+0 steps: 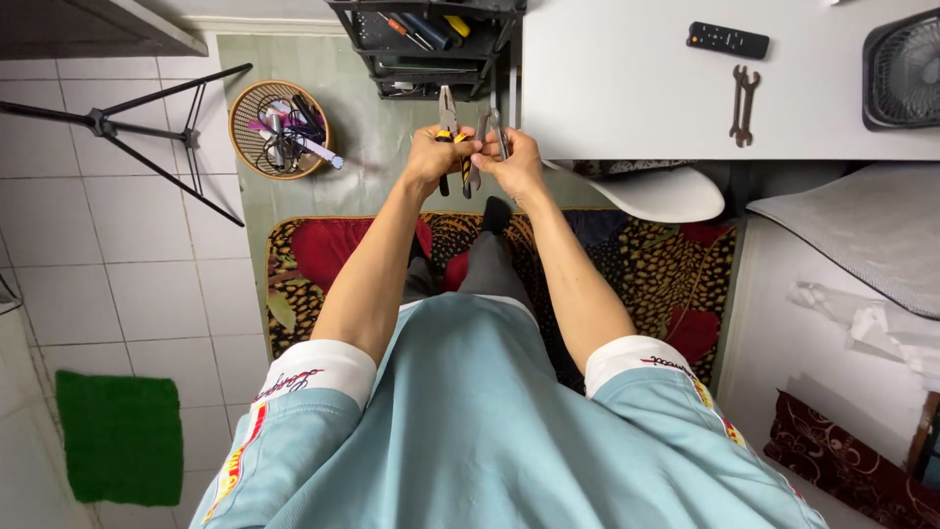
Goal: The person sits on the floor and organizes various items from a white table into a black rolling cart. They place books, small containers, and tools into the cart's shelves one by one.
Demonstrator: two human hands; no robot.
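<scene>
My arms stretch out ahead over a patterned rug. My left hand (433, 155) grips pliers with yellow and black handles (447, 120), jaws pointing away from me. My right hand (514, 165) holds a second, grey metal pair of pliers (490, 127) right beside the first. The two hands touch each other, and the tools' handles are partly hidden by my fingers.
A white table (627, 88) at the right carries a black remote (728, 40), a double wrench (743, 104) and a fan (906, 69). A black tool rack (426, 39) stands ahead, a wicker basket (281, 128) and tripod (117, 127) at the left, a white chair seat (666, 193) below the table.
</scene>
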